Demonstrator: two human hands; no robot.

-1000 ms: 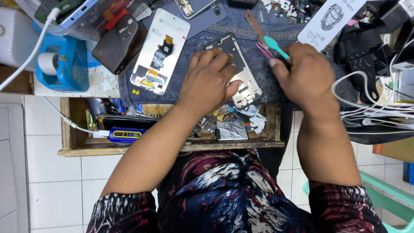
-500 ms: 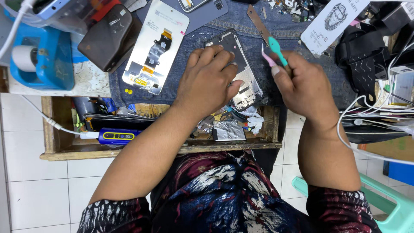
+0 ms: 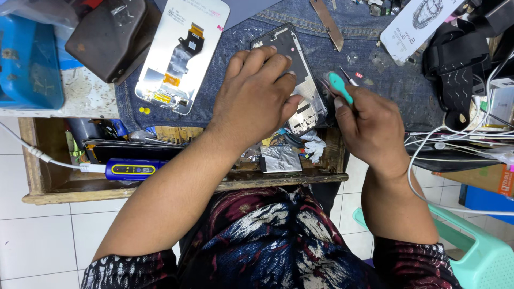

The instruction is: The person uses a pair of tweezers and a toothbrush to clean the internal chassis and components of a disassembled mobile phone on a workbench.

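Blue denim cloth [image 3: 385, 101] covers desk. Left hand [image 3: 257, 91] lies flat, fingers spread, pressing dark opened phone frame [image 3: 300, 80] on cloth. Right hand [image 3: 369, 123] closed around small teal-handled screwdriver [image 3: 340, 88], just beside frame.

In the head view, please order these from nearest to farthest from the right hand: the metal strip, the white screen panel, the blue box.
From the right hand:
1. Metal strip, above the hand, on the denim.
2. White screen panel, beyond the left hand.
3. Blue box, at the far left edge.
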